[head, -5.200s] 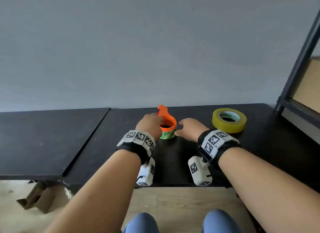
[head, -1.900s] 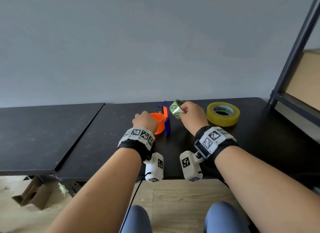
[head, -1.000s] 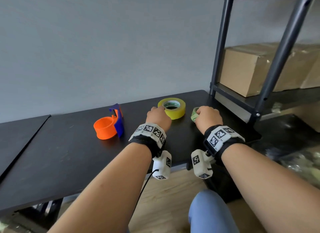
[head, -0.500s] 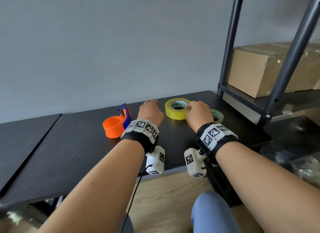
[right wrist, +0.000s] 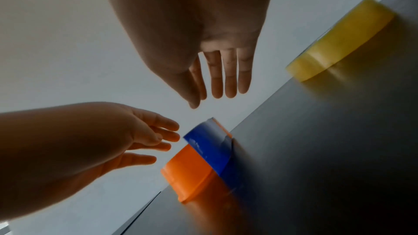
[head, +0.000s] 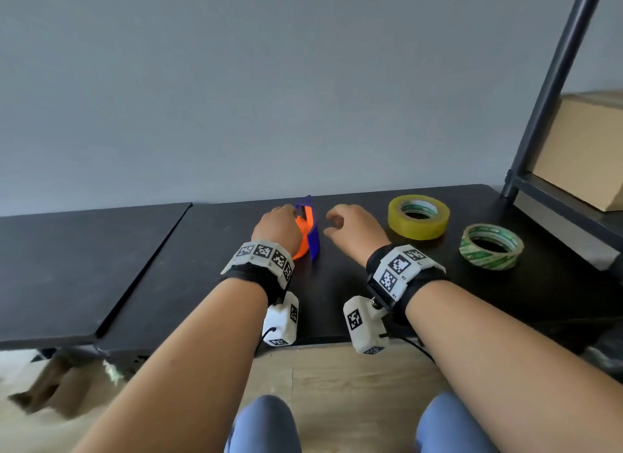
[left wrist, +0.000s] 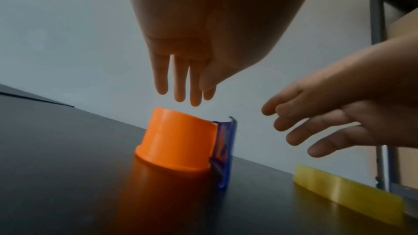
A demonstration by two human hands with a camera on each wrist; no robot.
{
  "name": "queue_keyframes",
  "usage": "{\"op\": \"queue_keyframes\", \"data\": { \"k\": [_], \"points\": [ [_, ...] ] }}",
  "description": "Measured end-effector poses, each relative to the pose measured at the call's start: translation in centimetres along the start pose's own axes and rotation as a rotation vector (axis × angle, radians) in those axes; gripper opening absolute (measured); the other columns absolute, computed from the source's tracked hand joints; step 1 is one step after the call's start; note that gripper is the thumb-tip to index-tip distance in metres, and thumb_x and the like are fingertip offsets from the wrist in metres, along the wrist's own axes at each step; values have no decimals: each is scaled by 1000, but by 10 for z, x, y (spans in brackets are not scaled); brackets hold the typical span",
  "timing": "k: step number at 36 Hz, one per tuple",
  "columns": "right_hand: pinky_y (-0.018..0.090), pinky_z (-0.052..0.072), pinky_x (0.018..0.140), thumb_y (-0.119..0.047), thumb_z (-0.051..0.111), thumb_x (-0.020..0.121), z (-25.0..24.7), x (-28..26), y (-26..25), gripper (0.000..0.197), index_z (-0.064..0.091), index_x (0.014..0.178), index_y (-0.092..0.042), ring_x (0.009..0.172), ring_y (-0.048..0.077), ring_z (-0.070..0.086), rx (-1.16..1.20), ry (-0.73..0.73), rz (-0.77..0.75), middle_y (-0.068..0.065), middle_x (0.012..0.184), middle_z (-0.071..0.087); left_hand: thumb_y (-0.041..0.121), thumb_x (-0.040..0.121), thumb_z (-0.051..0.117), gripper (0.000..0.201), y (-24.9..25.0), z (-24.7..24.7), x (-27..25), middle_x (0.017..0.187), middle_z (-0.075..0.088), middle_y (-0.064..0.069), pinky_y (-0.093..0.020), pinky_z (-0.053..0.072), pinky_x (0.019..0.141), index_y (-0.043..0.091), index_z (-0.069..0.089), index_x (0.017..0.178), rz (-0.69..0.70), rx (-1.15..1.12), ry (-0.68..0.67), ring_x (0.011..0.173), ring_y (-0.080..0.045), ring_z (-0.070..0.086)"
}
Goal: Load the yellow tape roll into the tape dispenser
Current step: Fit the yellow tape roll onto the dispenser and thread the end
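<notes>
The black worktop [head: 371, 290] carries all task items. Both forearms extend forward over its near edge, each with a marker band at the wrist.

The left hand [head: 278, 228] hovers above the tape dispenser [left wrist: 181, 142], palm down. Its fingers [left wrist: 181, 85] point down, straight and close together, clear of the orange drum and holding nothing.

The right hand [head: 354, 230] hovers just right of the dispenser, above the worktop. Its fingers [right wrist: 228, 76] are extended and relaxed, slightly spread, touching nothing.

The yellow tape roll [head: 418, 217] lies flat on the worktop, right of the right hand and apart from it, not on the dispenser. The green tape roll [head: 491, 246] lies flat just beside it, nearer the right edge.

The dispenser stands between the two hands: orange drum upright on its flange, blue blade plate [right wrist: 210, 147] upright on its right side.
</notes>
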State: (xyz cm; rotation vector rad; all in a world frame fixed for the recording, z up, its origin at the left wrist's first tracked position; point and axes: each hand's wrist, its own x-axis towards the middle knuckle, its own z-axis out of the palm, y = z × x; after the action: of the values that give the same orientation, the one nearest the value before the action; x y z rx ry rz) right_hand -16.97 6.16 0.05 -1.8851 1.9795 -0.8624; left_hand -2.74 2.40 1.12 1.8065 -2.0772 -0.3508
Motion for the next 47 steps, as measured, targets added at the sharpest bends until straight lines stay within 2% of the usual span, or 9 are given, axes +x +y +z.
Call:
{"op": "queue_keyframes", "data": {
  "k": [8, 13, 18, 22, 32, 38, 44, 46, 47],
  "points": [
    [36, 49, 86, -29, 66, 86, 29, 5, -15, 45, 53, 128, -20, 108, 24, 60, -92, -108, -43, 4, 120, 61, 16, 96, 43, 31, -20, 1, 2, 117, 67, -11, -39, 52, 90, 12, 67, 116, 17, 97, -80, 110, -29, 62],
    [35, 49, 75, -27, 61, 85, 30, 8, -17, 26, 57, 110, -22, 95, 24, 62, -92, -38, -20, 3, 103, 64, 32, 97, 41, 36, -20, 5, 3, 104, 70, -4, -37, 51, 91, 19, 74, 103, 74, 122, -92, 108, -25, 58],
    [38, 50, 82, -9, 51, 86, 20, 10, -13, 29, 60, 113, -16, 100, 29, 61, -111, -14, 41, 9, 115, 60, 14, 93, 41, 36, -18, 4, 3, 117, 63, -6, -36, 50, 94, 24, 70, 113, 10, 82, -95, 110, -25, 58],
    [36, 48, 89, -5, 48, 89, 11, 14, -4, 34, 65, 115, -16, 110, 28, 59, -119, -6, 84, 9, 123, 62, 20, 93, 45, 34, -13, 4, 6, 121, 67, -6, -33, 46, 92, 15, 70, 117, -29, 46, -131, 112, -26, 62],
    [37, 45, 101, -1, 47, 91, 2, 19, 6, 44, 64, 127, -21, 125, 27, 54, -97, -61, 88, 8, 140, 56, 17, 92, 47, 33, 1, 10, 5, 121, 67, -5, -34, 48, 90, 17, 69, 117, 5, 84, -134, 109, -25, 63],
    [26, 40, 83, -7, 55, 88, -11, 16, 17, 43, 64, 127, -23, 100, 17, 55, 19, -11, 40, 6, 122, 62, 15, 92, 47, 33, 10, 10, 8, 127, 60, -11, -34, 46, 90, 11, 63, 121, 75, 123, -28, 116, -29, 58],
    [34, 45, 92, -7, 49, 89, -36, 19, 45, 47, 54, 135, -12, 119, 30, 57, -56, 73, 199, 12, 132, 59, 9, 91, 43, 44, 35, 16, 10, 137, 51, -10, -37, 42, 98, 14, 56, 133, 134, 15, 30, 127, -29, 47],
    [33, 46, 78, -7, 49, 88, -41, 22, 55, 40, 55, 128, -10, 108, 33, 60, -136, 53, 266, 13, 118, 63, 9, 94, 40, 43, 45, 20, 11, 138, 50, -12, -35, 42, 97, 12, 53, 135, 148, 24, -4, 127, -29, 47],
    [30, 43, 67, -6, 49, 86, -44, 22, 60, 28, 60, 111, -10, 93, 32, 61, -180, 58, 286, 11, 99, 64, 10, 95, 40, 42, 48, 22, 11, 138, 50, -12, -34, 42, 96, 11, 53, 135, 153, 30, -20, 126, -30, 49]
  ]
}}
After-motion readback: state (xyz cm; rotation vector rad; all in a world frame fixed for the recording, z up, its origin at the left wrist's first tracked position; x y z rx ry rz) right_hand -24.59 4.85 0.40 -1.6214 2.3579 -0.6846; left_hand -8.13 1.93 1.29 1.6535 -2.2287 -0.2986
